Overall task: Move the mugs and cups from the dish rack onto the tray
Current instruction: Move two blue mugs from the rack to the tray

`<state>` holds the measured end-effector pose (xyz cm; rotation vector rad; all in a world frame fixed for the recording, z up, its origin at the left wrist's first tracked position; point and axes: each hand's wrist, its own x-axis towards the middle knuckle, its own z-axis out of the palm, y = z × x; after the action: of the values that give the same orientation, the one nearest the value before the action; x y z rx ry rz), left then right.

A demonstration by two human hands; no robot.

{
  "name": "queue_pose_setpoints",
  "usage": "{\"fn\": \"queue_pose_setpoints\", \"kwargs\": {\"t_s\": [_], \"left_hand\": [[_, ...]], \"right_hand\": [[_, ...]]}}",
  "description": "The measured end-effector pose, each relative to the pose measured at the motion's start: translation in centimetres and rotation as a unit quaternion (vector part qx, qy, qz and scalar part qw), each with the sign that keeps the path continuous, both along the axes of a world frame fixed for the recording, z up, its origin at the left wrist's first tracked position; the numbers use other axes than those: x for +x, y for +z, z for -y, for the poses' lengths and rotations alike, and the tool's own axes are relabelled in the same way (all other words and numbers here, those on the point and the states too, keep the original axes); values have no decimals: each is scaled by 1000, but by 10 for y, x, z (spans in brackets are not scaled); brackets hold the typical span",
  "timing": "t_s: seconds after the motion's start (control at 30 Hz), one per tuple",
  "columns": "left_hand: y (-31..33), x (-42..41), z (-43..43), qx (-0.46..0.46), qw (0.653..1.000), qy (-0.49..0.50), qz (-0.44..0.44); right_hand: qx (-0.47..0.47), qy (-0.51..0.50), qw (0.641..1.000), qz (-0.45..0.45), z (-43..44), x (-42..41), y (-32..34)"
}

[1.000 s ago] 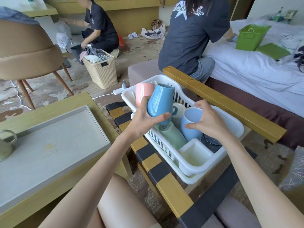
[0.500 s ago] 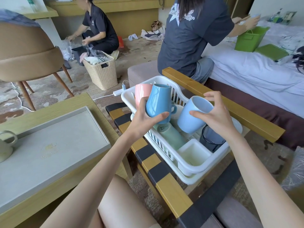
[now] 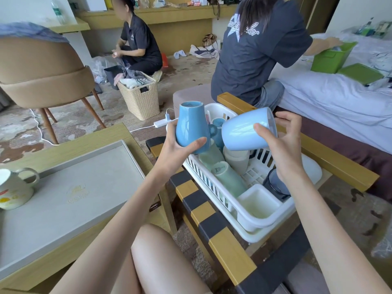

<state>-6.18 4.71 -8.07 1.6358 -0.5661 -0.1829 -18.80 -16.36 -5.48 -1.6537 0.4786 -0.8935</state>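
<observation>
Cluttered bedroom floor behind, white dish rack directly below both hands. Left hand is wrapped round a blue mug, right hand grips a pale blue cup tipped sideways. Grey tray lies left of the left hand; swing both across, level the cup, set each upright clear of the cream mug

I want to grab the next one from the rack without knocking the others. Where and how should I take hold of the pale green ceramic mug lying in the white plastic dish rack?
The pale green ceramic mug lies on its side along the near wall of the white plastic dish rack, its base tilted up. Probably best to come from above and wrap the body near that raised base, since its top side is bare. Its handle is not visible.
</observation>
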Motion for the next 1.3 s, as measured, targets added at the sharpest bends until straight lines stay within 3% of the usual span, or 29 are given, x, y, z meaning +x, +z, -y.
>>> {"fn": "queue_pose_setpoints", "kwargs": {"t_s": [0.23, 0.47, 0.97, 1.3], "left_hand": [[9, 14, -62, -2, 998, 61, 16], [-12, 20, -155, 24, 988, 148, -29], [-103, 60, -281, 137, 946, 274, -107], [-138, 76, -300, 132, 938, 300, -110]], "right_hand": [[-10, 94, 994, 46, -76, 32, 12], [-27, 153, 987, 45, -165, 70, -5], [-91, 278, 951, -101, -264, 158, -96], [-246, 345, 893, -152, -285, 201, -102]]}}
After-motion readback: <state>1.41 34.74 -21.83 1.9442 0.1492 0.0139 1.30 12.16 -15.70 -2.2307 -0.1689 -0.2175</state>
